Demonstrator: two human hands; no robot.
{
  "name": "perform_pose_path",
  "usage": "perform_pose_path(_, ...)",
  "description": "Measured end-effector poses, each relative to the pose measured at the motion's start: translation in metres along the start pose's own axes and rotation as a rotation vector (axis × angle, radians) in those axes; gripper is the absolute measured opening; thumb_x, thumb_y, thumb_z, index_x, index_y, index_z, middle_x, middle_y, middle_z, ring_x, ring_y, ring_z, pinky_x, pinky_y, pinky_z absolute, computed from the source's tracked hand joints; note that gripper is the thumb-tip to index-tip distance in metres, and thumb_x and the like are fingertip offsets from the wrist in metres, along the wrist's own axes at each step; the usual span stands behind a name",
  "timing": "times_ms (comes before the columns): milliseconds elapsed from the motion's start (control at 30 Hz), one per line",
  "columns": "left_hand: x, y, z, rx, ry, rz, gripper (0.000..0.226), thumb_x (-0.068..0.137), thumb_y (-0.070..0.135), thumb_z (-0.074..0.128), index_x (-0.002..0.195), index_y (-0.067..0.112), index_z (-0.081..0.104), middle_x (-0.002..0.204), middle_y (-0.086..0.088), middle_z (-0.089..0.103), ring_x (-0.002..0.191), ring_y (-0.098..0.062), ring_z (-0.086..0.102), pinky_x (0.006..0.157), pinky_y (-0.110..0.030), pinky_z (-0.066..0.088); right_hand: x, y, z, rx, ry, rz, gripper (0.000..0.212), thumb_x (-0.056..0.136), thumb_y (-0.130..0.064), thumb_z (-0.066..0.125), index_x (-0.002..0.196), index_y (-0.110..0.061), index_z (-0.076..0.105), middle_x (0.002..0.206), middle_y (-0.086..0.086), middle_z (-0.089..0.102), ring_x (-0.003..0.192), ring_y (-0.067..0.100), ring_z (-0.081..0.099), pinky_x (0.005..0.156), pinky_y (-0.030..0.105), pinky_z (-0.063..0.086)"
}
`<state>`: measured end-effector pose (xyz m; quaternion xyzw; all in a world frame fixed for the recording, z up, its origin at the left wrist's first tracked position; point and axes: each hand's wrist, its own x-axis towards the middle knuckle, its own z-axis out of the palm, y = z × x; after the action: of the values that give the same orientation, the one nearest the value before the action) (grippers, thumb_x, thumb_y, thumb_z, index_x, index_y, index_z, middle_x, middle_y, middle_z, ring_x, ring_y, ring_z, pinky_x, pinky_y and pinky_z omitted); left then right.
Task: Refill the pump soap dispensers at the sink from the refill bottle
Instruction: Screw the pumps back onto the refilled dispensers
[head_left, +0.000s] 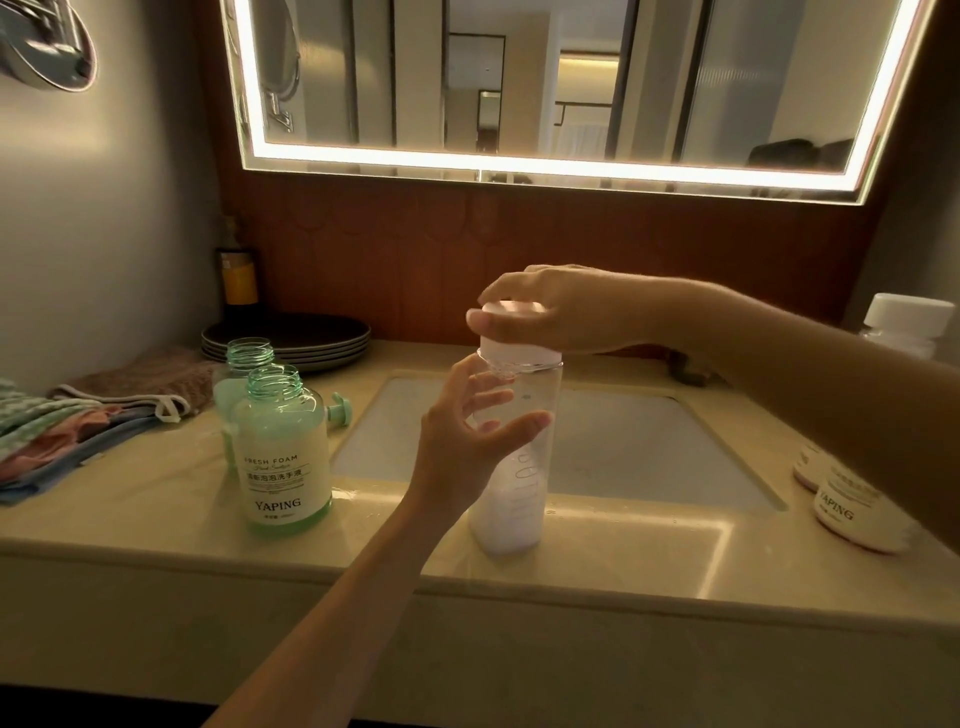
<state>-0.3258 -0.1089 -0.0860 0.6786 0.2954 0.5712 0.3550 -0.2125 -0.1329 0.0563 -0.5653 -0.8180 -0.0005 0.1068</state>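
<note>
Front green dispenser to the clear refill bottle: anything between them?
In the head view, only the left hand, gripping the refill bottle, over bare counter. A green pump head lies just behind the front green dispenser.

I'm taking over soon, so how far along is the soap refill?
Done: the two green dispensers stand open, pumps off, one pump lying beside them. In hand: the left hand holds the refill bottle while the right hand grips its cap. Left: pumps go back on; the pink dispensers at right are partly hidden, state unclear.
</note>
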Motion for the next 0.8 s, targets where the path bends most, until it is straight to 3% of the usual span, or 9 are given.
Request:
perform_pose_path(67, 0.000, 0.000, 0.001, -0.002, 0.001, -0.003, 0.068, 0.061, 0.044, 0.073, 0.121, 0.033, 0.042, 0.117, 0.011, 0.058, 0.104, -0.005, 0.059, 0.083, -0.019, 0.051, -0.004, 0.002, -0.008, 0.151, -0.141, -0.016, 0.050, 0.083, -0.056, 0.048, 0.130, -0.039, 0.042, 0.135, -0.010, 0.042, 0.114, 0.013, 0.046, 0.085, 0.023, 0.046)
perform_pose_path(167, 0.001, -0.001, 0.001, 0.014, 0.001, 0.001, 0.069, 0.064, 0.043, 0.076, 0.123, 0.031, 0.041, 0.118, 0.011, 0.058, 0.104, -0.005, 0.059, 0.083, -0.017, 0.050, -0.002, 0.008, -0.009, 0.123, -0.065, -0.050, 0.043, 0.084, -0.040, 0.061, 0.125, -0.036, 0.047, 0.125, -0.008, 0.049, 0.108, 0.015, 0.051, 0.080, 0.020, 0.049)
perform_pose_path(333, 0.000, 0.000, 0.000, 0.002, 0.004, 0.004, 0.069, 0.062, 0.044, 0.073, 0.123, 0.030, 0.043, 0.117, 0.011, 0.058, 0.104, -0.003, 0.059, 0.078, -0.010, 0.050, 0.004, 0.006, 0.005, -0.096, 0.124, -0.034, 0.054, 0.079, -0.062, 0.051, 0.120, -0.027, 0.049, 0.101, -0.008, 0.056, 0.087, 0.014, 0.059, 0.069, 0.022, 0.052)
perform_pose_path(467, 0.001, -0.002, 0.000, 0.017, 0.003, 0.017, 0.068, 0.066, 0.043, 0.077, 0.123, 0.030, 0.043, 0.116, 0.012, 0.058, 0.102, -0.001, 0.059, 0.075, -0.005, 0.048, 0.000, 0.010, -0.001, 0.075, -0.064, -0.043, 0.052, 0.082, -0.053, 0.054, 0.127, -0.031, 0.042, 0.120, -0.009, 0.049, 0.103, 0.013, 0.052, 0.077, 0.017, 0.047)
perform_pose_path(533, 0.001, -0.002, 0.001, 0.021, 0.003, 0.015, 0.069, 0.064, 0.045, 0.074, 0.123, 0.031, 0.042, 0.117, 0.013, 0.058, 0.103, -0.001, 0.059, 0.076, -0.006, 0.048, -0.004, 0.013, -0.006, 0.131, -0.096, -0.074, 0.052, 0.081, -0.046, 0.060, 0.128, -0.034, 0.042, 0.122, -0.012, 0.046, 0.101, 0.009, 0.050, 0.078, 0.014, 0.045)
perform_pose_path(667, -0.002, -0.002, 0.002, 0.032, 0.010, 0.013, 0.070, 0.064, 0.048, 0.073, 0.124, 0.030, 0.043, 0.118, 0.013, 0.058, 0.104, 0.000, 0.058, 0.077, -0.007, 0.048, 0.001, 0.013, -0.001, -0.013, 0.108, -0.090, 0.054, 0.073, -0.056, 0.061, 0.116, -0.023, 0.057, 0.098, -0.010, 0.058, 0.087, 0.012, 0.059, 0.065, 0.013, 0.045)
perform_pose_path(733, -0.001, -0.001, 0.002, 0.039, 0.021, 0.017, 0.071, 0.066, 0.047, 0.075, 0.126, 0.024, 0.046, 0.119, 0.010, 0.059, 0.104, -0.001, 0.058, 0.076, -0.005, 0.047, 0.004, 0.009, 0.006, -0.171, 0.230, -0.069, 0.061, 0.074, -0.068, 0.051, 0.106, -0.017, 0.062, 0.087, -0.007, 0.063, 0.081, 0.015, 0.062, 0.060, 0.017, 0.044)
perform_pose_path(800, -0.001, -0.002, 0.003, 0.039, 0.033, 0.020, 0.072, 0.065, 0.048, 0.075, 0.126, 0.022, 0.046, 0.119, 0.009, 0.059, 0.103, -0.002, 0.058, 0.077, -0.006, 0.048, 0.005, 0.004, 0.010, -0.345, 0.315, -0.038, 0.070, 0.075, -0.074, 0.038, 0.104, -0.016, 0.064, 0.088, -0.002, 0.067, 0.080, 0.016, 0.061, 0.063, 0.023, 0.044)
